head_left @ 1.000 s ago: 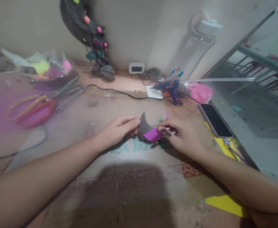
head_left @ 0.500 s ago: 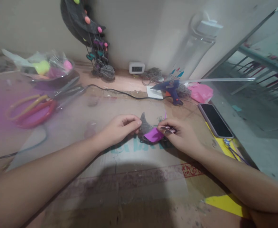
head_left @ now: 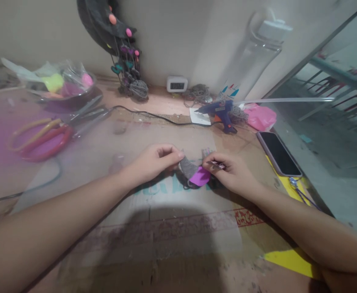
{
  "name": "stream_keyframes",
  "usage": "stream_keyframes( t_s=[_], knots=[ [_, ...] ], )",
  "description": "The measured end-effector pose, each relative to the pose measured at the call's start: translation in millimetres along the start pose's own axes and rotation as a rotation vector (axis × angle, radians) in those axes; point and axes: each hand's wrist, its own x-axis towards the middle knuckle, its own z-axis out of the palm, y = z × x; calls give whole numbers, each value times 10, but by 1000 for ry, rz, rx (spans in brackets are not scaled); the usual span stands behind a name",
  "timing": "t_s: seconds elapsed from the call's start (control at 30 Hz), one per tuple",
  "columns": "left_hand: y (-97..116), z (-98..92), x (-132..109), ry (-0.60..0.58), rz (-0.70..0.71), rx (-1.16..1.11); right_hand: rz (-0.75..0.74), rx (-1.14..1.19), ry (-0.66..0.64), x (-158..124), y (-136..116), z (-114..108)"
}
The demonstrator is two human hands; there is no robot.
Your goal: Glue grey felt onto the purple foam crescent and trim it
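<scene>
So the left hand [head_left: 158,162] is pinching the grey crescent [head_left: 188,165] while the right hand [head_left: 229,170] is pinching the purple piece [head_left: 200,177], probably keeping things steady.

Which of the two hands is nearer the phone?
Right. The right hand is just left of the phone, with a gap between. The left hand is farther left, on the far side of the gray crescent piece.

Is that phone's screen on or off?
Off, it seems: the smartphone lies face up and shows only plain black.
</scene>
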Motion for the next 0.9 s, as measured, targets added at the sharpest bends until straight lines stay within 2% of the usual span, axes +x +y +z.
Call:
stream_keyframes(
  t_s=[0.33,0.43,0.5,0.57,0.63,0.9],
  knots=[
    [-40,-28,40,-183,-44,-182,-35,-21,-30,23,21,33],
    [-54,-17,39,-160,-47,-236,-50,-34,-14,9,15,28],
    [-57,-11,34,-132,-34,-248,-115,-63,57,-11,-3,8],
    [-53,-9,28,-113,-21,-198,-223,-102,133,-35,-29,-16],
    [-47,-9,21,-98,-15,-112,-310,-158,148,-58,-55,-27],
    [-76,-19,13,-106,0,56,-441,-462,128,-63,-52,32]
  ],
)
